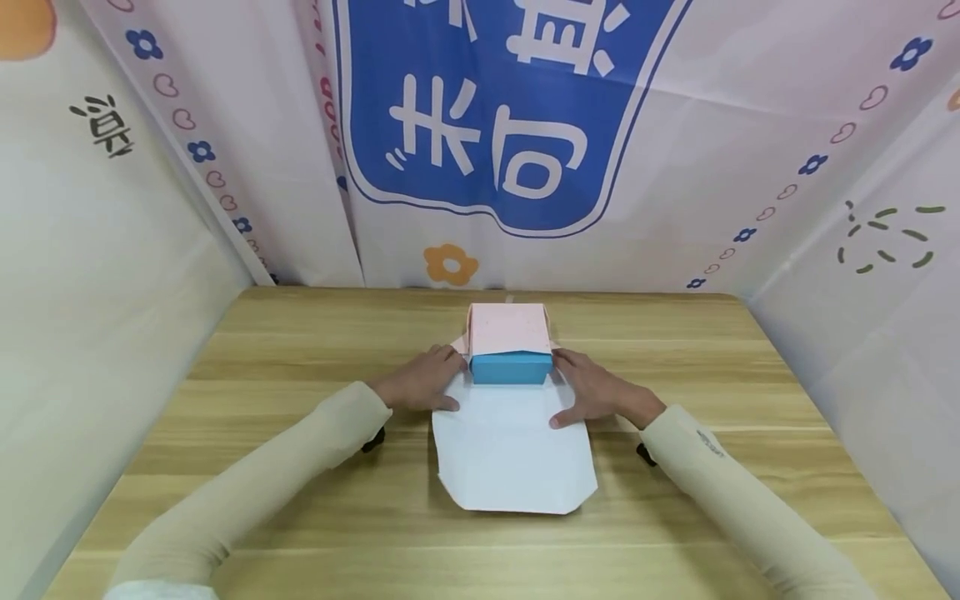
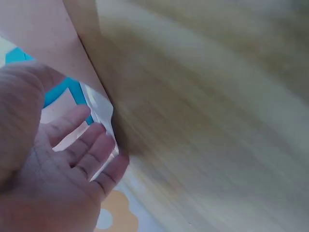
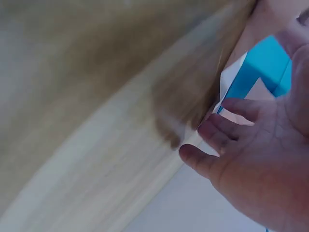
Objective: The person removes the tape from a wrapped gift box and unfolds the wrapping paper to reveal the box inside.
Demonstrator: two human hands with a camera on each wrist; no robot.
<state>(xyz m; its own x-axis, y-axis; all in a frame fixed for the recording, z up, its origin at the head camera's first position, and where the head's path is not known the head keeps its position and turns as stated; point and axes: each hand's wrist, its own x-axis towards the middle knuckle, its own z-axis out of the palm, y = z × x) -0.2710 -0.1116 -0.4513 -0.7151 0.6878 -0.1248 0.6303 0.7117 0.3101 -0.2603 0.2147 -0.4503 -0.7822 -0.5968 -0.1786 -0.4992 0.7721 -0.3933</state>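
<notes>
A blue box [image 1: 512, 369] sits on a sheet of paper [image 1: 517, 467], white inside and pink outside. The far end of the sheet is folded over the box top as a pink flap [image 1: 510, 327]; its near end spreads flat toward me. At the box's left side, my left hand [image 1: 423, 382] touches the paper with extended, loosely bent fingers [image 2: 82, 145], thumb apart on the white side. My right hand [image 1: 600, 390] mirrors it on the right, with its fingers [image 3: 212, 135] along the folded side paper and its thumb on the sheet.
The wooden table [image 1: 315, 492] carries the box and paper near its far edge. Printed fabric walls [image 1: 465, 242] stand behind it and on both sides.
</notes>
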